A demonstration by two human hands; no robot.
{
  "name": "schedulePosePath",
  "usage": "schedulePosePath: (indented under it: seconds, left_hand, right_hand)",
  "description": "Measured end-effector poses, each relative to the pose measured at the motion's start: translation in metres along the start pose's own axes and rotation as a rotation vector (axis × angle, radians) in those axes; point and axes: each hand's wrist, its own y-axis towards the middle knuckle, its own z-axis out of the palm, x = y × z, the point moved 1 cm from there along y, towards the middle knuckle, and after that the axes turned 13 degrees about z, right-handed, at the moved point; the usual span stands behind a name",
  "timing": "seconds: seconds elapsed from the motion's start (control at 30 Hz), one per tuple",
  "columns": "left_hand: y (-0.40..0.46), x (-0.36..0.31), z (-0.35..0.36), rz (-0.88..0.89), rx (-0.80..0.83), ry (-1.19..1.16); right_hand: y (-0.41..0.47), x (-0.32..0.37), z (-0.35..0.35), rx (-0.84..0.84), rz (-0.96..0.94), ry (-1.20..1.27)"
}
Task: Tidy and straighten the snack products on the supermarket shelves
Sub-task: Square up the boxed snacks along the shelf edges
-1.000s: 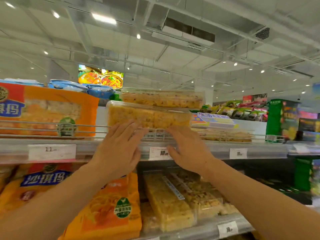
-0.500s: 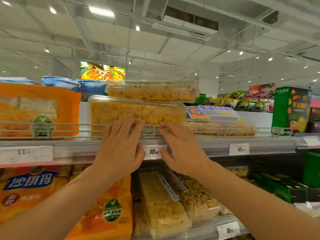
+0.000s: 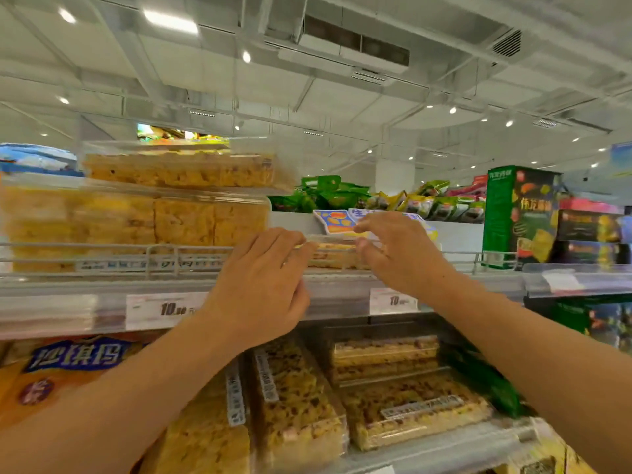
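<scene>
1. As both hands reach to the top shelf (image 3: 102, 285), work is on the low clear box (image 3: 333, 256) right of the stacked pair; judged step: squaring that box behind the wire rail (image 3: 102, 249).
2. Far left: two stacked clear boxes (image 3: 171, 200) of yellow snack squares sit behind the rail, upper one offset right. They look roughly straight.
3. Price tag (image 3: 164, 309) on the shelf lip, just left of the left wrist.
4. Left hand (image 3: 263, 285): fingers loosely bent, tips at the low box's left end. Touch or grip: cannot tell, blur.
5. Low box lies flat between the two hands, blue-and-white label (image 3: 337, 220) on top.
6. Right hand (image 3: 400, 251): thumb and fingers curled at the box's right end, looks like a pinch on lid and label; not certain.
7. Lower shelf: orange bag (image 3: 68, 364) left, snack trays (image 3: 403, 405) centre-right, some angled.
8. Next move, my read: slide the low box parallel to the rail, close to the stack. Needs even push from both ends; light lid may flex.
</scene>
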Motion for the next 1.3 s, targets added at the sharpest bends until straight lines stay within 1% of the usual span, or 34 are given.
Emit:
schedulePosePath:
  seconds: [0.13,0.23,0.3,0.43,0.5,0.53,0.57,0.63,0.7,0.77,0.9,1.03,1.13,1.2,1.3]
  left_hand:
    - [0.015,-0.011,0.024,-0.086,0.054,0.081]
    - [0.016,-0.013,0.029,-0.142,0.040,0.090]
    - [0.017,-0.016,0.030,-0.172,0.041,0.089]
    - [0.015,-0.021,0.030,-0.185,0.040,0.125]
    - [0.016,-0.022,0.029,-0.179,0.020,0.133]
    - [0.017,-0.023,0.029,-0.176,0.014,0.135]
    - [0.017,-0.023,0.029,-0.171,0.009,0.138]
    - [0.018,-0.023,0.029,-0.161,-0.002,0.144]
    - [0.018,-0.023,0.030,-0.156,-0.013,0.152]
    - [0.018,-0.022,0.030,-0.152,-0.021,0.162]
    - [0.016,-0.021,0.031,-0.142,-0.028,0.190]
    - [0.014,-0.020,0.032,-0.134,-0.049,0.192]
    - [0.014,-0.020,0.032,-0.131,-0.063,0.185]
    - [0.014,-0.020,0.033,-0.134,-0.061,0.179]
    - [0.013,-0.019,0.033,-0.136,-0.068,0.164]
  right_hand:
    - [0.050,-0.046,-0.013,0.078,0.091,0.038]
    - [0.085,-0.065,-0.011,0.166,0.144,-0.047]
    - [0.103,-0.072,-0.001,0.314,0.153,-0.069]
    - [0.127,-0.082,0.026,0.692,0.189,-0.111]
    - [0.139,-0.090,0.034,0.864,0.320,-0.011]
    - [0.143,-0.093,0.036,0.931,0.380,0.022]
    - [0.147,-0.096,0.038,0.982,0.398,0.015]
    - [0.152,-0.097,0.038,1.030,0.344,-0.037]
    - [0.155,-0.096,0.036,0.978,0.284,0.006]
    - [0.156,-0.093,0.031,0.873,0.223,0.063]
    - [0.152,-0.080,0.022,0.672,0.099,-0.033]
    - [0.135,-0.067,0.016,0.485,-0.039,-0.073]
    - [0.123,-0.061,0.017,0.351,-0.067,-0.133]
    - [0.120,-0.059,0.019,0.298,-0.083,-0.164]
    - [0.118,-0.059,0.023,0.269,-0.100,-0.168]
